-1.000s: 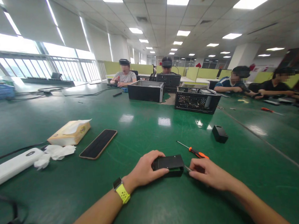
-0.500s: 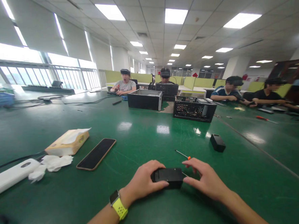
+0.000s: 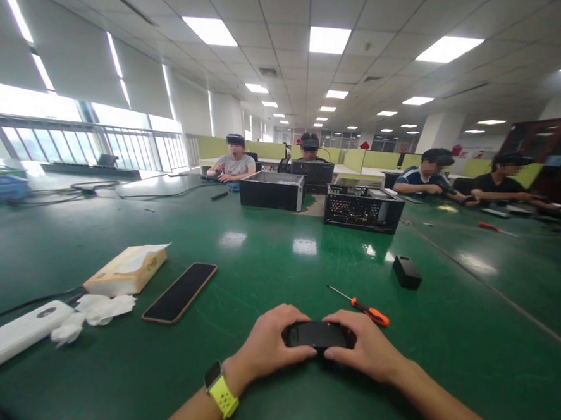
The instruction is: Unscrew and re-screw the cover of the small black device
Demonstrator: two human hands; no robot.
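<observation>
A small black box is held between both hands just above or on the green table, low in the middle of the view. My left hand grips its left end, thumb along the near side and fingers behind. Round the right end my right hand is closed in the same way. Beyond the right hand lies an orange and black screwdriver, its shaft pointing away to the left. A second black block stands farther right, touched by neither hand.
A phone, a tissue pack, crumpled tissues and a white device lie at left. Computer cases stand farther back. Several people sit around the far edges of the table.
My right hand has moved left and closed on the box's right end. More of the screwdriver, including its handle, now shows. The left hand keeps its grip.
</observation>
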